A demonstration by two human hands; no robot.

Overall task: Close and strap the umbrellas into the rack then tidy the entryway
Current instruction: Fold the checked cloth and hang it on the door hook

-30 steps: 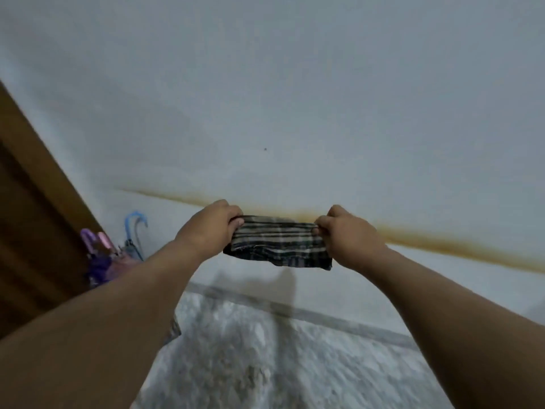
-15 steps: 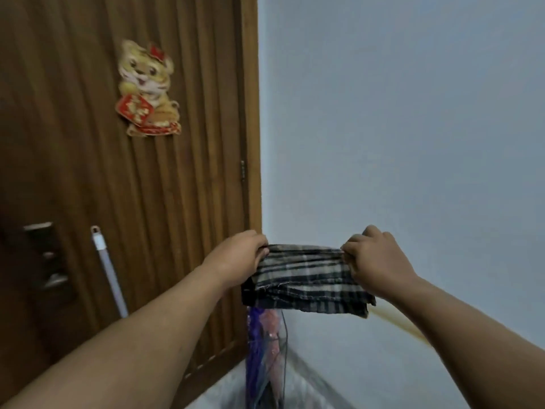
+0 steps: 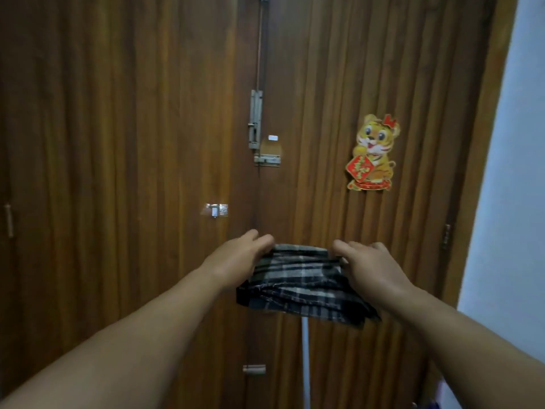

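Note:
A folded dark checked cloth (image 3: 303,286) hangs stretched between my two hands at chest height, in front of a wooden double door (image 3: 124,172). My left hand (image 3: 239,256) grips its left end with fingers curled over the top edge. My right hand (image 3: 368,268) grips the right end the same way. The cloth covers the top of a white pole (image 3: 305,361) that leans against the door below it. No umbrella rack shows; only a sliver of purple (image 3: 433,404) appears at the bottom right corner.
The door carries metal bolts (image 3: 256,122) along its middle seam and a tiger sticker (image 3: 373,153) on the right leaf. A small knob (image 3: 254,369) sticks out low on the seam. A pale wall (image 3: 510,172) borders the door frame on the right.
The view has swung left from the wall and floor corner onto the door. Both hands keep hold of the cloth, and the umbrellas have slid out of view to the lower right.

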